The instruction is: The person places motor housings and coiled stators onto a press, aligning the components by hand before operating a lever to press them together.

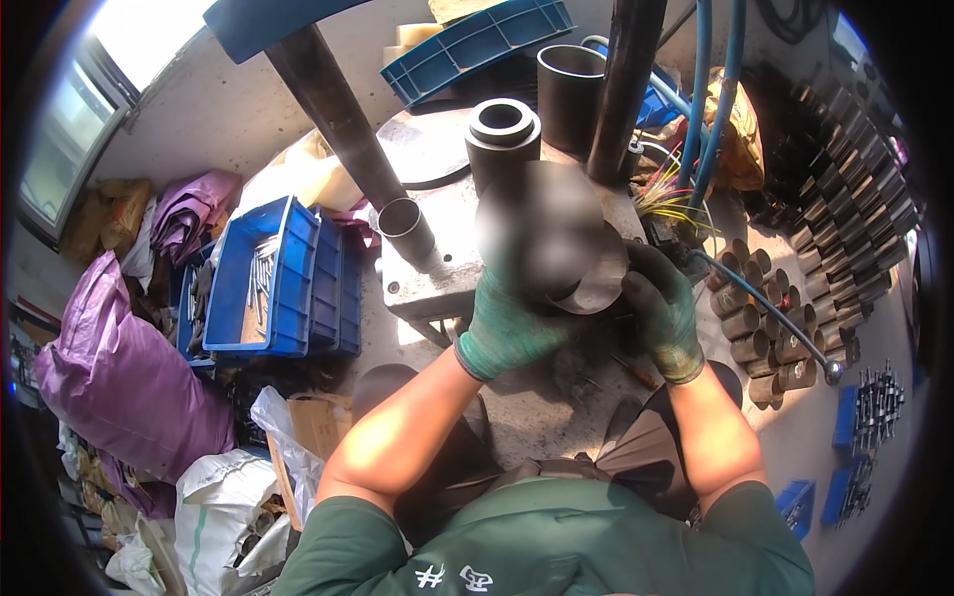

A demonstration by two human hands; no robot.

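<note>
Your left grip point(512, 320) and right grip point(664, 310) clasped the metal cylinder point(581, 263), seemingly heavy, rigid and best held by its opposite sides.

Bright window point(66, 149), pale wall point(194, 111), grey floor point(800, 437)

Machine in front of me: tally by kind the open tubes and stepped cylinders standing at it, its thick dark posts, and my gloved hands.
Open tubes: 2
Stepped cylinder: 1
Thick dark posts: 2
Gloved hands: 2
Total: 7
</note>
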